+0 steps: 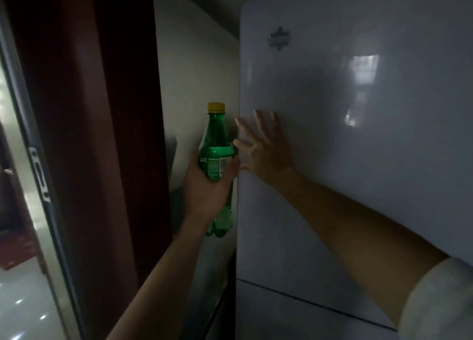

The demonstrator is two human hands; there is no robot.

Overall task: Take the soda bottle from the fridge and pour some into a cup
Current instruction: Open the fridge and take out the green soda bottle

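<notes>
Here, the scene as it stands:

Left hand: the left hand [204,186] reaches up and forward from the lower middle of the view, forearm bare, wrist turned slightly so the back of the hand faces the camera.
Left grip: fingers and thumb are wrapped tight around the middle of the soda bottle [216,145], over its label band.
Soda bottle: green, see-through plastic with a yellow cap [216,107]; it is held upright, out of the fridge, just left of the door's edge. Its base shows below the hand.
Right hand: the right hand [263,150] lies flat against the fridge door [358,160], palm on the white panel near its left edge, fingers spread and pointing up.
Right grip: holding nothing, fingers apart and pressed on the door surface.
Right arm: stretched out from the lower right corner, with a pale sleeve [440,301] pushed up to about the elbow.
Fridge: white, glossy, filling the right half of the view; the upper door appears shut, and a dark seam [307,298] separates it from a lower door. A faint emblem [279,38] sits high on the upper panel, and a window reflection shows further right.
Left surroundings: a dark reddish-brown panel [102,109] stands to the left, with a pale door frame [38,173] beside it.
Between: a pale wall [194,70] fills the gap between that panel and the fridge, behind the bottle.
Light: dim; finer details are hard to make out.
</notes>
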